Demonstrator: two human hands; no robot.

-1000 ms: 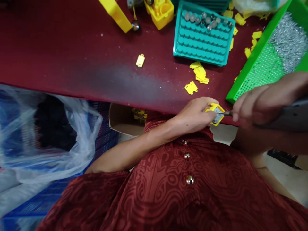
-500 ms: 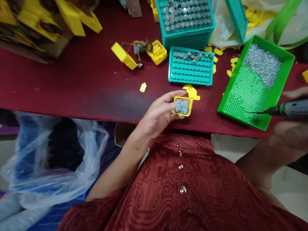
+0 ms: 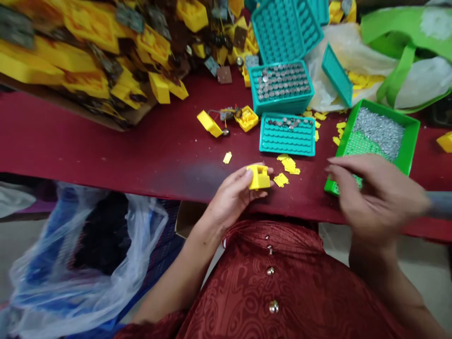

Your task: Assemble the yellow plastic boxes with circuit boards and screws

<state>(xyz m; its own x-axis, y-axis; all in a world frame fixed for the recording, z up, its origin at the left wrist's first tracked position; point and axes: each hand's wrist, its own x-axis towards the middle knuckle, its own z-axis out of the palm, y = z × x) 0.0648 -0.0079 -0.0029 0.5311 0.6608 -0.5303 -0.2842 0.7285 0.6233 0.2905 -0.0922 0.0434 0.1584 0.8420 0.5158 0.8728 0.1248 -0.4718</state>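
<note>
My left hand (image 3: 235, 190) holds a small yellow plastic casing (image 3: 259, 177) above the front of the table, thumb on its near side and fingers around it. The casing's closed outer side with a notch faces up. My right hand (image 3: 376, 197), smeared by motion, hovers over the near part of the green tray (image 3: 413, 141). Its thumb and index finger come together; whether a screw is between them I cannot make out. The grey body of an electric screwdriver (image 3: 439, 204) sticks out behind this hand, its tip hidden. Small yellow plates (image 3: 281, 179) lie beside the left hand.
Silver screws (image 3: 381, 129) fill the far part of the green tray. A teal tray (image 3: 287, 136) holds several round metal pieces, before stacked teal trays (image 3: 284, 99). An opened yellow unit with wires (image 3: 247, 117) lies left of them. Yellow assemblies (image 3: 88, 28) crowd a cardboard box at far left.
The casing has been turned over, so its grey-filled open side no longer shows. My right hand has come left over the green tray, and the screwdriver's tip has gone from sight. The view has shifted.
</note>
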